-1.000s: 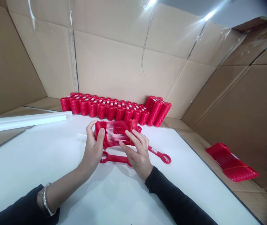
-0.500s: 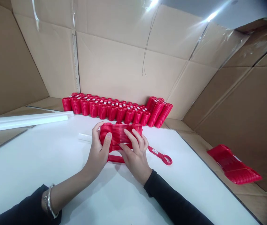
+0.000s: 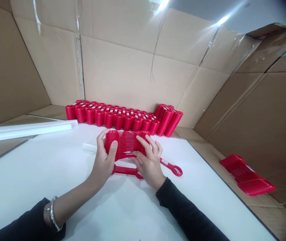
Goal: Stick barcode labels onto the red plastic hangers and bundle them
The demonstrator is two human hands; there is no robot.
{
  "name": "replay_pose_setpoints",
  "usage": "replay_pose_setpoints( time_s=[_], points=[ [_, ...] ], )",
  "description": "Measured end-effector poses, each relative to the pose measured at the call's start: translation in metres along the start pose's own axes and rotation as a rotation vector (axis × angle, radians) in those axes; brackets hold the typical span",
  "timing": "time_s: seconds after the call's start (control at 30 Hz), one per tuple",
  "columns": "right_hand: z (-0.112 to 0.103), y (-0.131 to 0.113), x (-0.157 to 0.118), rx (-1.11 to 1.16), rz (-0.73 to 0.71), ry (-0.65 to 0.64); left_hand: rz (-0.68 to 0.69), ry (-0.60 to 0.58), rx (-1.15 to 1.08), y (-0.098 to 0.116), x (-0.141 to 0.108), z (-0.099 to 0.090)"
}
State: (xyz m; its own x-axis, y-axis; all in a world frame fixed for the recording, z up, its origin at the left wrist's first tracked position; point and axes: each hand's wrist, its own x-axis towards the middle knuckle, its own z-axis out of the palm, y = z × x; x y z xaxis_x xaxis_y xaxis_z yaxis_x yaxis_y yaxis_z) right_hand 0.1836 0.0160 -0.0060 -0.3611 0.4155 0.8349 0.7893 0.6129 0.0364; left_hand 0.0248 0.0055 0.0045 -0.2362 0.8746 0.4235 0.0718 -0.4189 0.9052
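A stack of flat red plastic pieces (image 3: 127, 142) is held up on edge above the white table. My left hand (image 3: 104, 160) grips its left end, thumb across the near face and fingers behind. At the right end my right hand (image 3: 150, 164) has its fingers on the face and its thumb near the lower edge, where a piece with a white label shows. Below the stack lies a loose red piece (image 3: 126, 170) with rounded ends. Another loose piece (image 3: 174, 168), ring-ended and labelled, extends to the right, its left part hidden by my right hand.
Several red stacks (image 3: 119, 121) stand in a row along the table's back, with taller ones (image 3: 166, 120) at the right. White strips (image 3: 45, 128) lie at the left. Another red stack (image 3: 245, 177) sits off the table's right edge. Cardboard walls (image 3: 133, 67) surround the white table (image 3: 65, 160).
My right hand has shifted slightly to the right and its fingers have spread a little. More of the loose piece beneath now shows. The left hand keeps its hold on the stack.
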Motion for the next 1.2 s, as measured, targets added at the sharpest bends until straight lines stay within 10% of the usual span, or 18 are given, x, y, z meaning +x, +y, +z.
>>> replay_pose_setpoints(
  time_s=[1.2],
  points=[
    [-0.001,-0.001,0.0,0.121,-0.035,0.015,-0.063,-0.095,0.08,-0.009,-0.003,-0.002]
  ],
)
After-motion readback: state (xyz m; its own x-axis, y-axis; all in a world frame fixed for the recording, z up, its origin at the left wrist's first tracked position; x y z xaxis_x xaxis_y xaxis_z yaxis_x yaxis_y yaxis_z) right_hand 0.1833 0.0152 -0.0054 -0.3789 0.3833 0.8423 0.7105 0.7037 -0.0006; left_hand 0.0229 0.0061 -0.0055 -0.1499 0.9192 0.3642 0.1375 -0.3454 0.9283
